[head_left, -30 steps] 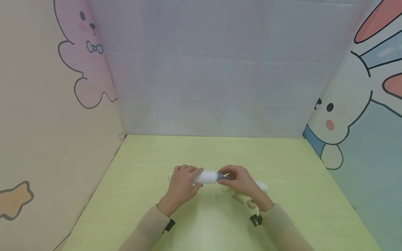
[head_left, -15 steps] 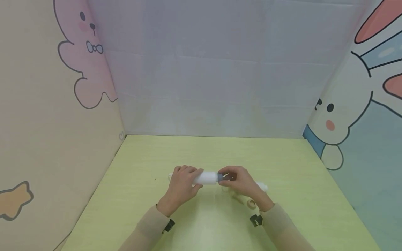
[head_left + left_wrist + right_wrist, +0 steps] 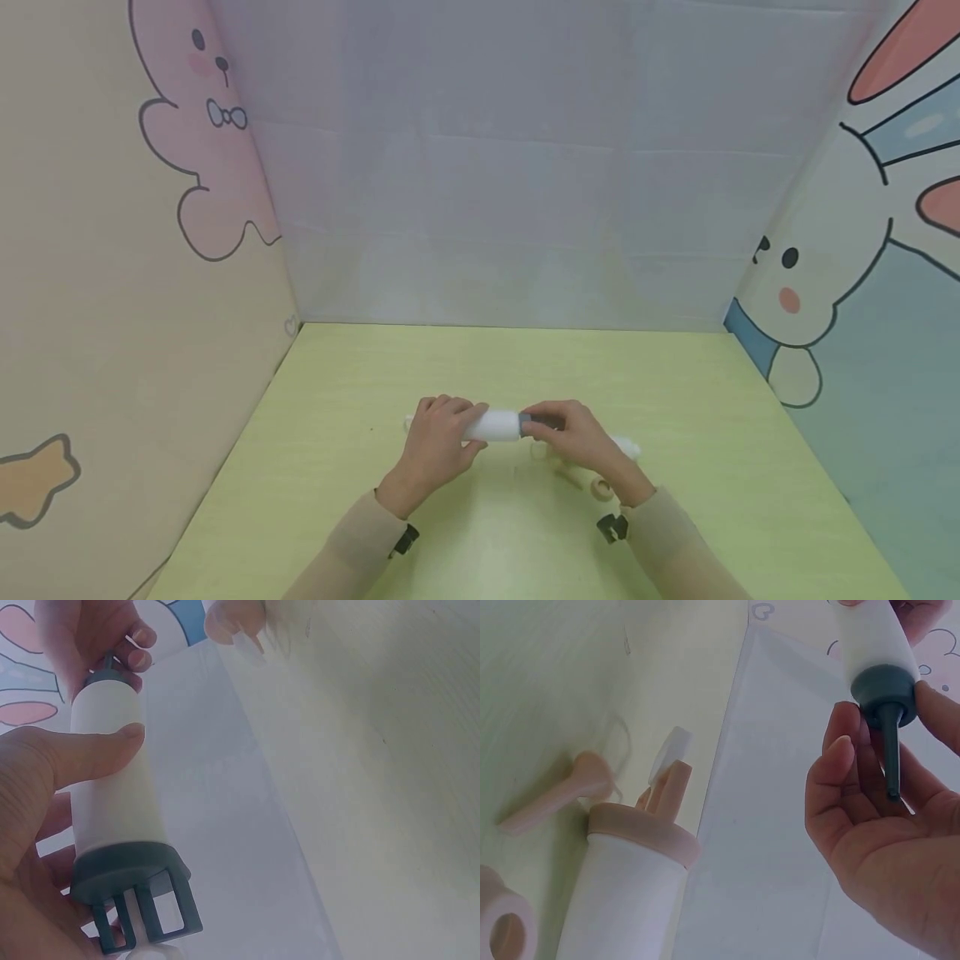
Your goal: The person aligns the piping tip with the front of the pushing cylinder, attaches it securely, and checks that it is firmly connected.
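Observation:
A white cylinder (image 3: 495, 425) lies level between the two hands, held above the table. My left hand (image 3: 437, 446) grips its body, thumb along the near side. In the left wrist view a dark green slotted end piece (image 3: 131, 870) sits at the cylinder's left end. My right hand (image 3: 581, 433) pinches the dark green nozzle cap at the other end. The right wrist view shows that cap (image 3: 885, 690) on the cylinder, its thin spout (image 3: 892, 754) pointing toward the palm, with thumb and fingers around the collar.
On the table (image 3: 510, 358), beside and under my right forearm, lie a second white cylinder (image 3: 622, 900) with a beige slotted end, a beige nozzle (image 3: 562, 787) and a beige ring (image 3: 525, 915). Printed walls stand on both sides, and a plain sheet behind.
The fingers of my right hand have shifted slightly around the cap. My left hand and the white cylinder have stayed nearly in place.

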A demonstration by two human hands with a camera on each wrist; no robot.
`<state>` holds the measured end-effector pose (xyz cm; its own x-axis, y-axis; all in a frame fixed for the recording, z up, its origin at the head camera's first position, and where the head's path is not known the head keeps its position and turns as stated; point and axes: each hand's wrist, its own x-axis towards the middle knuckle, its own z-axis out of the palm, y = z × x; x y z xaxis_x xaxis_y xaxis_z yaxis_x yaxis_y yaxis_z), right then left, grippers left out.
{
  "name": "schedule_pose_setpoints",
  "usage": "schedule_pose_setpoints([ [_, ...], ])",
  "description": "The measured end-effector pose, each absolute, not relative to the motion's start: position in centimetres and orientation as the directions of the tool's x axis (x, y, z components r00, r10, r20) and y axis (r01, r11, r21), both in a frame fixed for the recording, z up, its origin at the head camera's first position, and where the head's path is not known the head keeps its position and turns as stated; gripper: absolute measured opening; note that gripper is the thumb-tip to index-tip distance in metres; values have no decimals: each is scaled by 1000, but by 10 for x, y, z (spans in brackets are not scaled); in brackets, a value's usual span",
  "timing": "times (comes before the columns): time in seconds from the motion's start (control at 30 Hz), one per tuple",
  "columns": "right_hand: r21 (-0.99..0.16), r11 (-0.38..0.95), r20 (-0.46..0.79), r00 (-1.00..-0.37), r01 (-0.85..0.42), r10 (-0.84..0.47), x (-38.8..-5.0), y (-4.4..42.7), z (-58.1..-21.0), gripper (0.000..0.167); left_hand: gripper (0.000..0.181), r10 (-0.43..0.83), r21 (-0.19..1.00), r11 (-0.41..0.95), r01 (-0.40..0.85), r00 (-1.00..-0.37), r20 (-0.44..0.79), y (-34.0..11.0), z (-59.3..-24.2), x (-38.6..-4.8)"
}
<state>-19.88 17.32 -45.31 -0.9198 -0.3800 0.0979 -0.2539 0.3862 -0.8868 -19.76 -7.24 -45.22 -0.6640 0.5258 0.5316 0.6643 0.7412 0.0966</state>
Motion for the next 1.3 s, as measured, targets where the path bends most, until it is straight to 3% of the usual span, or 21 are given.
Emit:
schedule_pose_setpoints([
  [0.43, -901, 396, 28, -934, -178, -356, -185, 165, -422, 27, 50, 534, 127, 728, 673, -674, 511, -72, -452, -195],
  [0.7, -911, 378, 11, -924, -167, -383, -195, 173, -448, 33, 49, 529, 119, 726, 678, -660, 534, -73, -456, -196],
  [0.87, -899, 380, 59, -921, -216, -385, -196, 178, -454, 41, 50, 524, 129, 725, 676, -664, 534, -73, -454, -195],
  [1.03, -912, 283, 161, -895, -296, -415, -195, 178, -454, 51, 51, 512, 145, 729, 669, -673, 534, -74, -453, -195],
  [1.3, -895, 267, 223, -877, -356, -426, -197, 171, -455, 35, 50, 511, 143, 720, 679, -659, 553, -75, -453, -197],
])
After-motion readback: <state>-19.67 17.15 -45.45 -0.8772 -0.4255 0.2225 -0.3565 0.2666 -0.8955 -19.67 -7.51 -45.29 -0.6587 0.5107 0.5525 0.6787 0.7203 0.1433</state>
